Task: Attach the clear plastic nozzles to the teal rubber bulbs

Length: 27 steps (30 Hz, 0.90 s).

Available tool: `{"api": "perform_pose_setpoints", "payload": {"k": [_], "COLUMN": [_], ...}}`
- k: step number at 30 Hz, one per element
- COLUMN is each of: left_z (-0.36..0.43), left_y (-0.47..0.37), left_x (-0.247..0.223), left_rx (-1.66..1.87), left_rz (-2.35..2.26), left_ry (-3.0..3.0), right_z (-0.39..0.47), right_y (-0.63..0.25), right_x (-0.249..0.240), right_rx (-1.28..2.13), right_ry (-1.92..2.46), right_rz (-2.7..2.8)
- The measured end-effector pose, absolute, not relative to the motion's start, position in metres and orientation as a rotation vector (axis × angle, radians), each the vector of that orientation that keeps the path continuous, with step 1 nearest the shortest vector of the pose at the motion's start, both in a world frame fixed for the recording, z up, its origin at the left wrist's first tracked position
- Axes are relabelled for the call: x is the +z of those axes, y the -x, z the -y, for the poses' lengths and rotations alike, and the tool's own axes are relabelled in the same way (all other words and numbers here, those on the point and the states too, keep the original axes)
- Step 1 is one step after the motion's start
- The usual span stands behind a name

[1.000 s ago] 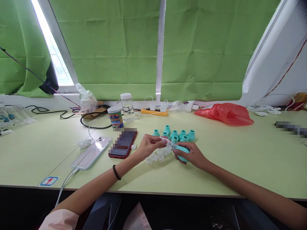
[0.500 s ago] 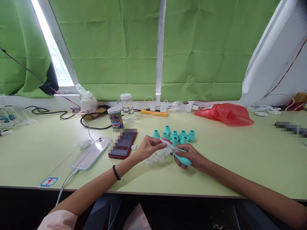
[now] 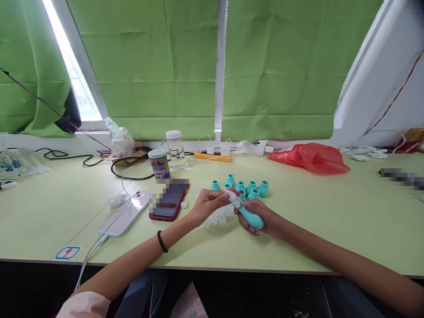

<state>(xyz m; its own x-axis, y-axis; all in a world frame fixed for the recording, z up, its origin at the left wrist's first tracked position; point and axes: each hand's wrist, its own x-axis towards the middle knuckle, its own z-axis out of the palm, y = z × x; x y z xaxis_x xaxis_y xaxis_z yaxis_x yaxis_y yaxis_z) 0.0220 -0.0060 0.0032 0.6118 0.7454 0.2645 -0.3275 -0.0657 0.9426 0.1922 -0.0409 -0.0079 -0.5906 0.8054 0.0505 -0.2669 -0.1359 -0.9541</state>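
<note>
My right hand (image 3: 256,215) is wrapped round a teal squeeze bulb (image 3: 253,219) with a clear neck (image 3: 237,202) at its upper left end. Thumb and fingers of my left hand (image 3: 213,201) pinch a whitish translucent nozzle tip (image 3: 229,193), which meets the clear neck. Whether it is fully seated on the neck I cannot tell. Several teal bulb-shaped pieces (image 3: 263,189) with open tops stand just beyond my hands. Below my left hand lies a pile of translucent plastic parts (image 3: 217,219), partly covered by the hand.
Left of my hands lie a dark red phone (image 3: 169,201), a small white cap (image 3: 184,204) and a pale phone (image 3: 125,213) with a cable. Behind stand a printed can (image 3: 159,164), a clear jar (image 3: 175,150) and a yellow power strip (image 3: 212,156). A red plastic bag (image 3: 311,158) lies back right.
The nozzle tip and the bulb's clear neck, slightly apart before, now meet in line. My left hand has shifted slightly, and the bulb has turned a little in my right hand.
</note>
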Motion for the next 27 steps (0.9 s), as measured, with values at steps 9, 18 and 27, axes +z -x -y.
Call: {"api": "perform_pose_setpoints", "payload": {"k": [9, 18, 27], "left_z": [0.009, 0.0, 0.002], "left_y": [-0.022, -0.017, -0.014], "left_x": [0.006, 0.007, 0.009], "left_rx": [1.049, 1.019, 0.961], "left_rz": [-0.509, -0.629, -0.518], "left_ry": [-1.398, -1.572, -1.621], "right_z": [0.037, 0.032, 0.03], "right_y": [-0.194, -0.2, -0.202], "right_x": [-0.008, -0.011, -0.011], "right_rx": [1.988, 1.589, 1.75], "right_ry": [0.631, 0.748, 0.683], "right_rz": [1.318, 1.486, 1.483]}}
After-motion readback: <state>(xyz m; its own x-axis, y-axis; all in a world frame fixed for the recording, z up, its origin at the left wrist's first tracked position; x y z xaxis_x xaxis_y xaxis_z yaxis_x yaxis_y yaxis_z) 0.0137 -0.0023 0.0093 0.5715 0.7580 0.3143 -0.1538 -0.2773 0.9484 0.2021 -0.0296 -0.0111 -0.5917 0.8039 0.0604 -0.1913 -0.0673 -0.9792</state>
